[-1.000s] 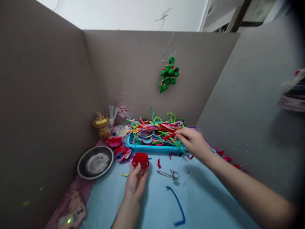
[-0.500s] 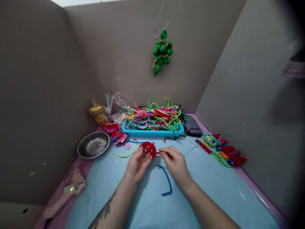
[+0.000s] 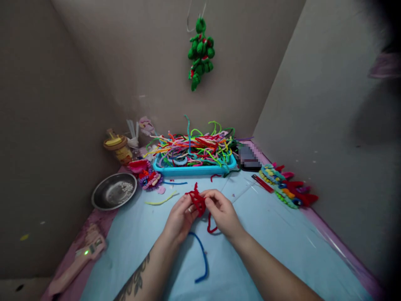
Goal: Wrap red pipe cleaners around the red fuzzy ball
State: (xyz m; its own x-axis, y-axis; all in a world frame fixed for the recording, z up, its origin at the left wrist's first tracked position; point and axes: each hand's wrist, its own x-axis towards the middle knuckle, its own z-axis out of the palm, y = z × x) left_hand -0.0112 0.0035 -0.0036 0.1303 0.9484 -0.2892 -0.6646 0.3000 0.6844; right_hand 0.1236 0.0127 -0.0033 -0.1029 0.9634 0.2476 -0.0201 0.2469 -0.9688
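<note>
Both hands meet over the light blue mat [image 3: 282,246]. My left hand [image 3: 180,217] and my right hand [image 3: 221,211] pinch a red pipe-cleaner shape [image 3: 197,200] between them, held just above the mat. A loose red end [image 3: 210,225] curls down under my right hand. A bent blue pipe cleaner [image 3: 200,257] lies on the mat below my wrists. Behind the hands stands a turquoise tray [image 3: 194,170] heaped with pipe cleaners of many colours.
A metal bowl [image 3: 113,190] sits at the left, with a yellow-lidded jar [image 3: 115,147] and small colourful craft pieces [image 3: 148,177] behind it. Finished colourful pieces [image 3: 286,190] lie at the right. A green ornament [image 3: 199,50] hangs on the back wall. A glue gun [image 3: 84,255] lies at the lower left. Grey partition walls enclose three sides.
My right hand has come back from the tray to the red shape with a red strand, and both hands now hold it. The view has tipped downward.
</note>
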